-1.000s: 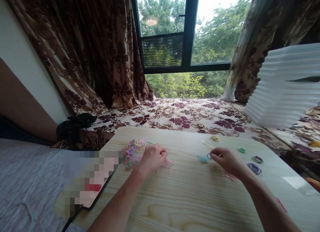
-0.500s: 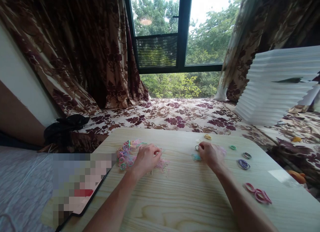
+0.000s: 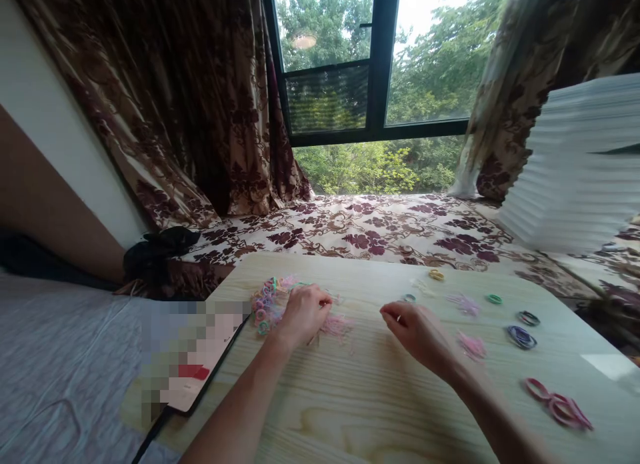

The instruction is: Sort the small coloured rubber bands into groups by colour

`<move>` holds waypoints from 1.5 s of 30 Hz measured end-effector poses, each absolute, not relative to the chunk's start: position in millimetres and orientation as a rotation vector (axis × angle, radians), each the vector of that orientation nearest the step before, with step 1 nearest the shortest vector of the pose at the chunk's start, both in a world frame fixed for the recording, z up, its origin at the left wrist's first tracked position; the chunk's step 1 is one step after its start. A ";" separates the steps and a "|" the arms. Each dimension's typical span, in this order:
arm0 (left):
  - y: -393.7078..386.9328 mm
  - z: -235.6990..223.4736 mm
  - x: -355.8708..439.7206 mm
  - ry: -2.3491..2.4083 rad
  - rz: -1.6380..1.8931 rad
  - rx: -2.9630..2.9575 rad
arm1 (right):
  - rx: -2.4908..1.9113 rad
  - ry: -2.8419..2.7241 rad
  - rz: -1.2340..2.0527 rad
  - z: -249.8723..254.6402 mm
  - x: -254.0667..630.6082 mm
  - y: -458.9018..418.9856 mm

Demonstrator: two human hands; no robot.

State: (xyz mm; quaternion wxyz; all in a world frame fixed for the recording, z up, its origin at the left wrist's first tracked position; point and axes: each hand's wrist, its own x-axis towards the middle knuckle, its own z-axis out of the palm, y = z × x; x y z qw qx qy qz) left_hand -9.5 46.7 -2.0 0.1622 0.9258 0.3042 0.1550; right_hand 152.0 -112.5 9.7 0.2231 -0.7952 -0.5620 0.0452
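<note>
My left hand (image 3: 306, 312) rests in a mixed pile of small coloured hair ties and thin elastic bands (image 3: 261, 307) on the table. Its thumb and fingers are pressed together; whatever they grip is hidden. My right hand (image 3: 416, 332) hovers over the middle of the table, thumb and index finger pinched, and I cannot make out anything between them. Just beyond it lies a small teal hair tie (image 3: 409, 298). To its right are a pink heap of bands (image 3: 471, 346) and a pale lilac heap (image 3: 465, 305).
Farther right lie a yellow hair tie (image 3: 437, 275), a green one (image 3: 494, 299), a dark one (image 3: 529, 318), purple ones (image 3: 521, 337) and pink ones (image 3: 559, 403). A phone-like slab, partly blurred (image 3: 193, 377), sits at the table's left edge. A pleated white object (image 3: 575, 171) stands back right.
My right hand has moved left, away from the teal bands and closer to my left hand, uncovering the pink and lilac heaps. My left hand stays at the pile. The view has swung left.
</note>
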 end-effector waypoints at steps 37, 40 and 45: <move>13.2 -2.9 7.4 0.627 0.582 2.188 | -1.796 -1.356 0.206 -10.4 131.7 -100.9; 9.2 -3.8 7.9 0.576 0.559 2.085 | -1.766 -1.332 0.212 -11.2 131.4 -100.3; 5.9 -2.7 8.4 0.541 0.530 1.989 | -1.766 -1.393 0.237 -7.6 131.7 -101.4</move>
